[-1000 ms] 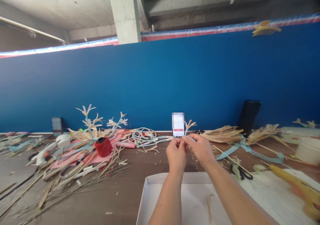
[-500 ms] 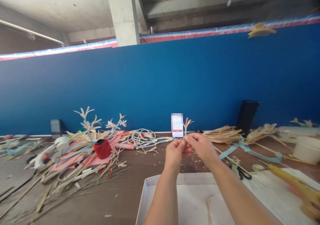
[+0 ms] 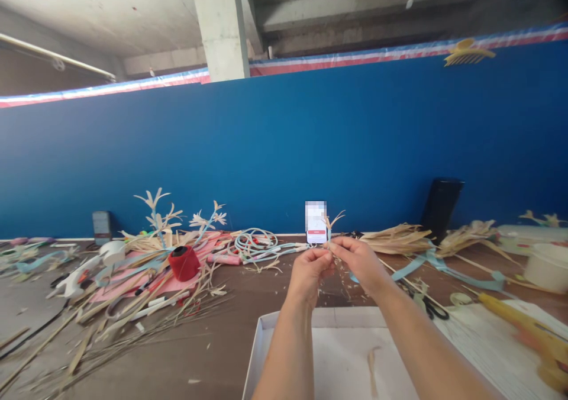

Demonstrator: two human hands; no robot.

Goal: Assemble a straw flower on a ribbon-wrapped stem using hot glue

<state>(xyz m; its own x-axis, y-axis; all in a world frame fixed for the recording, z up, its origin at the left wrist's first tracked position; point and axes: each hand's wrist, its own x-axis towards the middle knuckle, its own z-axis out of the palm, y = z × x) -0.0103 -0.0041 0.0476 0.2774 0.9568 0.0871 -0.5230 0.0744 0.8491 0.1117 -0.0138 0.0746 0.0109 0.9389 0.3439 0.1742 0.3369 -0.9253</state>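
My left hand (image 3: 309,276) and my right hand (image 3: 361,261) are raised together above the brown table (image 3: 231,323), both pinched on a small straw flower (image 3: 332,222) with pale petals and a thin stem. A light blue ribbon (image 3: 355,278) trails down from under my right hand. Below my forearms lies a shallow white tray (image 3: 261,352) holding one straw strip (image 3: 370,367).
Left of my hands lie a red thread spool (image 3: 183,262), finished straw flowers (image 3: 156,210), loose straw strips and coiled blue cords (image 3: 252,241). To the right are straw bundles (image 3: 394,237), scissors (image 3: 426,305), a yellow glue gun (image 3: 528,332) and a white cup (image 3: 544,267). A blue wall stands behind.
My hands stayed together on the straw flower, shifting only slightly. The blue ribbon now shows hanging under my right hand.
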